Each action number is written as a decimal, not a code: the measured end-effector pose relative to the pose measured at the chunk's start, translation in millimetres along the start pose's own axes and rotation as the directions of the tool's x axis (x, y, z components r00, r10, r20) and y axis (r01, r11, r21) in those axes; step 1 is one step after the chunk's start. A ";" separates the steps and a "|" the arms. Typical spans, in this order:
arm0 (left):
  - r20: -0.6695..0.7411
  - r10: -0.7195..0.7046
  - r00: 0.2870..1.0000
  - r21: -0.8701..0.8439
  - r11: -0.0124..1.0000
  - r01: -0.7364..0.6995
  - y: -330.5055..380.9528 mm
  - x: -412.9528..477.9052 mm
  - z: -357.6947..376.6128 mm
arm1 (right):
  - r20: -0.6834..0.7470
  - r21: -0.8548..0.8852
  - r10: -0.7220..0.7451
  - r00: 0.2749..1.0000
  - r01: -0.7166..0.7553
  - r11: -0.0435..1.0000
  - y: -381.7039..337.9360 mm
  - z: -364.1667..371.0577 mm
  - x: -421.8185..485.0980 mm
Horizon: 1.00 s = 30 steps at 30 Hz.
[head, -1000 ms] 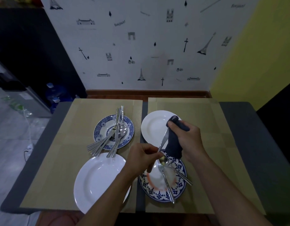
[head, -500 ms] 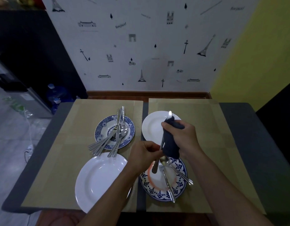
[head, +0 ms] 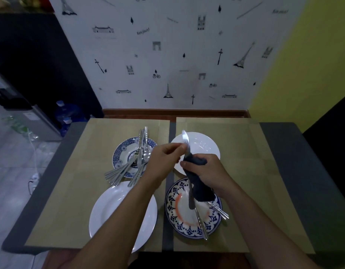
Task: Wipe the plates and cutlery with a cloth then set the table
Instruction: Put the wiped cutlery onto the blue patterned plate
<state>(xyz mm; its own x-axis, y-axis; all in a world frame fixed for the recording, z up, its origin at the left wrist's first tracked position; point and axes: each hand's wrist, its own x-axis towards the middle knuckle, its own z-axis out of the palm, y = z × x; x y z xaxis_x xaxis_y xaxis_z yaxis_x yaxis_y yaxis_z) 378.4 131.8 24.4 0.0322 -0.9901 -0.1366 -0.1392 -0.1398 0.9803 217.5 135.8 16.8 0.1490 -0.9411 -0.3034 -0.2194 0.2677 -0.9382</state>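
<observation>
Over on the left, a heap of cutlery point(head: 140, 150) waits on the blue plate point(head: 117, 158), unwiped, I reckon. My left hand point(head: 163, 160) pinches the knife point(head: 185, 138) above the surface point(head: 288, 152), and my right hand point(head: 210, 169) squeezes the cloth point(head: 202, 193) round it. A few pieces lie on the patterned plate point(head: 171, 216), and nothing's laid out yet.

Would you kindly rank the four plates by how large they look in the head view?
1. near-left white plate
2. near-right patterned plate
3. far white plate and far blue plate: these look alike, so they are not ranked.
The near pair sit closer to the camera, so true sizes are unsure.
</observation>
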 end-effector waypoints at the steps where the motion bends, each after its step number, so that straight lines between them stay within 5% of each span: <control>1: 0.023 0.009 1.000 0.002 1.000 -0.009 2.9 2.8 -1.4 | 0.020 -0.002 0.010 1.000 -0.010 1.000 -0.2 0.6 -1.7; 6: -0.022 -0.009 1.000 -0.041 0.999 0.008 3.3 12.2 -5.6 | 0.104 0.029 0.099 0.990 -0.102 0.994 2.4 -1.9 -7.2; 14: -0.333 -0.119 0.935 -0.242 0.970 0.038 3.4 16.8 -11.2 | 0.219 0.043 0.223 0.950 -0.238 0.970 23.3 -24.3 -16.4; 22: -0.356 -0.299 0.885 -0.491 0.866 0.095 -12.3 7.6 -9.6 | -0.136 0.354 0.245 0.960 -0.184 0.917 26.6 -30.8 -7.1; 30: -0.044 -0.349 0.936 -0.560 0.784 0.266 -29.1 -21.0 6.6 | -0.554 0.696 0.439 0.707 0.103 0.710 16.5 -22.0 7.6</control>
<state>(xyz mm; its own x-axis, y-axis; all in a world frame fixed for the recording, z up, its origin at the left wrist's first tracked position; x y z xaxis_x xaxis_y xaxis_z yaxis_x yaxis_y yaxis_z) 375.2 156.5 -2.2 0.1224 -0.8775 -0.4636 0.4539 -0.3659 0.8125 193.8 128.5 2.6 -0.5247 -0.6624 -0.5348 0.5309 0.2365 -0.8138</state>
